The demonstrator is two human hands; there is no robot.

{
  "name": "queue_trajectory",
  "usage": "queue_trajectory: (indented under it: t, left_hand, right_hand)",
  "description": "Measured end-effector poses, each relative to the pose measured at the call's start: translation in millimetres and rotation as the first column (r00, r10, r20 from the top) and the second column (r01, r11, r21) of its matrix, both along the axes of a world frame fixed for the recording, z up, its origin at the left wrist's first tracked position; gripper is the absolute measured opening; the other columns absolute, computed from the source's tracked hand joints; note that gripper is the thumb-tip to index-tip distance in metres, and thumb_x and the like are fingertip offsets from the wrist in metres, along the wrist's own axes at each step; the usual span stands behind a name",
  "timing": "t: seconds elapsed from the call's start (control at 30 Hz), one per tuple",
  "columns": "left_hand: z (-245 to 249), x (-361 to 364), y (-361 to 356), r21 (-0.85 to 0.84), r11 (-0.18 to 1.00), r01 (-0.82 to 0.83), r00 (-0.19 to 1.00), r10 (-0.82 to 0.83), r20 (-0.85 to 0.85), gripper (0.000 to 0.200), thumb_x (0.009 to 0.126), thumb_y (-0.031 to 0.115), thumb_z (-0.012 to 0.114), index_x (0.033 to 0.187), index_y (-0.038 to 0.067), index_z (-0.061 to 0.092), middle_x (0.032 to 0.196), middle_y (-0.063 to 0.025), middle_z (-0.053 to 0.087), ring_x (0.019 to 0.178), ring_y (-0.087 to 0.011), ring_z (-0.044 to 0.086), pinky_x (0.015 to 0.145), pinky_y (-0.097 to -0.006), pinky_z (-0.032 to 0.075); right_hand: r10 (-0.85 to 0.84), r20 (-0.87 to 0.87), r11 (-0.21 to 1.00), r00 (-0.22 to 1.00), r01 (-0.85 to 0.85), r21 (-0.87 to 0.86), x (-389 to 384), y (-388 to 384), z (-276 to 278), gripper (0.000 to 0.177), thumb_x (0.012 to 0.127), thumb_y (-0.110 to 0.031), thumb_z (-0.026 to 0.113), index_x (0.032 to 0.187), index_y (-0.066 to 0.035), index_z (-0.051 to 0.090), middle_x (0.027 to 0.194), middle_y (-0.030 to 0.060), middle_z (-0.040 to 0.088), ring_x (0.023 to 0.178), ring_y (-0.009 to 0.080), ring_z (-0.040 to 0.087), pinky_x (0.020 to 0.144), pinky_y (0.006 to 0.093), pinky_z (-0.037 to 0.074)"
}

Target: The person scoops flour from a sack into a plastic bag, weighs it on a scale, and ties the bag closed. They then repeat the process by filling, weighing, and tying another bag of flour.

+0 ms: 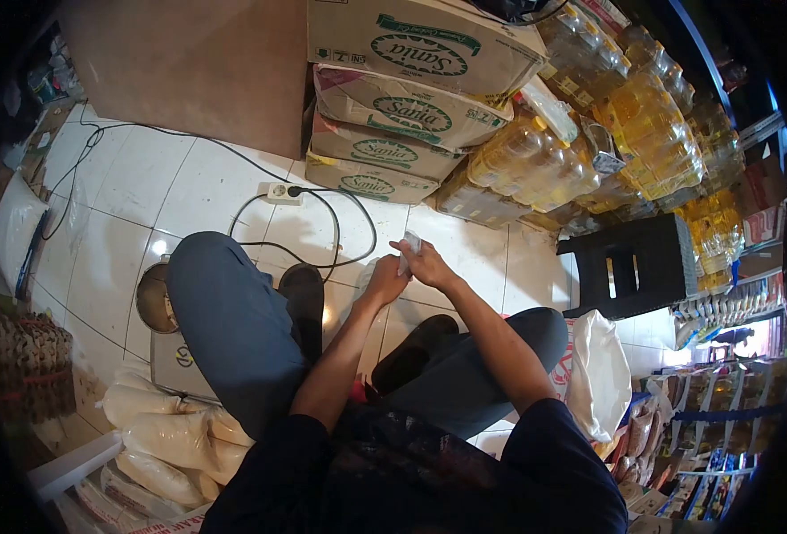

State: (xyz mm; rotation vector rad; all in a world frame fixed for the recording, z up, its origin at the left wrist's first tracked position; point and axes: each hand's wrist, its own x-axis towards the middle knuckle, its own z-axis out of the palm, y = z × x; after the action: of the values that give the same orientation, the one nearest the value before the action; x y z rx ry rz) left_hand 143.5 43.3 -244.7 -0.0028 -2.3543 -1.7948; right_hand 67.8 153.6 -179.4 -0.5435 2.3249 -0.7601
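Observation:
In the head view my two hands meet in front of my knees, above the white tiled floor. A small whitish, see-through piece that looks like plastic [409, 249] shows between them. My right hand [429, 267] is closed on it, thumb and fingers near its upper end. Just below and to the left, my left hand [386, 281] is closed against its lower part. Most of the piece is hidden by my fingers, so its full shape does not show.
A black cable with a white socket block [282, 193] lies on the floor ahead. Sania cartons [385, 111] and bottled oil packs [536, 160] are stacked beyond. A black stool [629, 267] and white sack [600, 374] stand right; filled bags [166, 436] and a metal bowl [153, 298] sit left.

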Motion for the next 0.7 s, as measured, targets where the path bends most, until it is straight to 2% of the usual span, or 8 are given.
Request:
queue_trajectory:
  t: [0.07,0.17,0.27,0.4,0.5,0.53,0.67,0.7]
  left_hand:
    - [-3.3,-3.4,2.5,-0.043,0.997,-0.063,0.997,0.062,-0.036,0.025,0.084,0.017,0.058,0.069,-0.002,0.062,0.066,-0.0249,0.060,0.066,-0.0412,0.060,0.059,-0.0474,0.045]
    - [-16.3,-2.1,8.5,-0.064,0.991,-0.119,0.993,0.120,0.017,0.032,0.086,0.019,0.058,0.065,-0.005,0.061,0.062,-0.0259,0.058,0.061,-0.0421,0.060,0.056,-0.0487,0.045]
    - [-12.0,-0.8,6.4,-0.163,0.983,-0.090,0.994,0.098,0.042,0.027,0.085,0.014,0.056,0.070,-0.008,0.061,0.067,-0.0290,0.059,0.062,-0.0449,0.058,0.057,-0.0499,0.044]
    - [-14.3,-1.4,10.9,-0.252,0.961,-0.113,0.988,0.082,-0.131,0.034,0.083,0.020,0.062,0.062,-0.006,0.061,0.061,-0.0248,0.059,0.060,-0.0416,0.059,0.060,-0.0481,0.047]
    - [-16.0,-2.1,11.2,-0.348,0.934,-0.084,0.982,0.018,-0.188,0.024,0.079,0.016,0.063,0.066,-0.005,0.061,0.065,-0.0244,0.060,0.064,-0.0408,0.060,0.063,-0.0473,0.047]
    - [-10.4,-0.6,11.6,-0.329,0.941,-0.074,0.987,0.022,-0.157,0.019,0.077,0.012,0.064,0.069,-0.005,0.061,0.068,-0.0254,0.060,0.067,-0.0410,0.060,0.064,-0.0475,0.048]
    - [1.3,5.5,9.1,-0.423,0.902,-0.086,0.994,0.051,-0.093,0.012,0.072,0.005,0.065,0.077,-0.004,0.060,0.073,-0.0245,0.061,0.076,-0.0405,0.060,0.067,-0.0478,0.047]
    - [-2.4,3.9,8.6,-0.300,0.948,-0.106,0.989,0.069,-0.130,0.014,0.073,0.008,0.066,0.076,-0.004,0.060,0.073,-0.0241,0.060,0.076,-0.0406,0.059,0.068,-0.0480,0.046]
  right_hand:
    - [0.083,-0.229,0.995,0.970,-0.067,0.077,4.2,0.3,-2.8,0.058,0.098,-0.049,0.033,0.128,-0.004,0.055,0.127,0.0243,0.053,0.116,0.0366,0.052,0.100,0.0415,0.040]
    - [0.045,-0.238,0.989,0.970,-0.010,0.147,5.0,-1.8,14.4,0.047,0.095,-0.040,0.041,0.131,-0.012,0.053,0.137,0.0213,0.044,0.129,0.0422,0.036,0.108,0.0460,0.028]
    - [0.162,-0.642,0.969,0.749,-0.242,-0.039,3.6,4.5,42.6,0.046,0.087,-0.024,0.054,0.131,-0.013,0.052,0.139,0.0217,0.042,0.128,0.0408,0.037,0.107,0.0478,0.029]
    - [0.480,-0.671,0.861,0.565,-0.450,0.237,19.1,-0.9,85.8,0.048,0.081,-0.014,0.060,0.128,-0.011,0.054,0.132,0.0213,0.048,0.124,0.0382,0.044,0.106,0.0457,0.033]
    - [0.416,-0.577,0.909,0.703,-0.309,0.279,24.3,-0.1,62.3,0.042,0.084,-0.018,0.061,0.125,-0.010,0.056,0.126,0.0217,0.052,0.119,0.0374,0.048,0.102,0.0463,0.036]
    - [0.378,-0.541,0.921,0.751,-0.246,0.302,22.9,-1.9,60.2,0.030,0.086,-0.022,0.060,0.111,-0.006,0.060,0.108,0.0216,0.062,0.101,0.0377,0.059,0.086,0.0468,0.046]
    - [0.242,-0.564,0.970,0.790,-0.204,0.132,4.6,-0.2,37.4,0.019,0.087,-0.020,0.059,0.087,-0.001,0.056,0.074,0.0221,0.063,0.069,0.0420,0.061,0.062,0.0482,0.048]
    - [0.210,-0.557,0.977,0.804,-0.198,0.082,3.6,-1.8,38.7,0.019,0.087,-0.019,0.059,0.087,-0.001,0.056,0.074,0.0222,0.063,0.069,0.0419,0.061,0.062,0.0484,0.048]
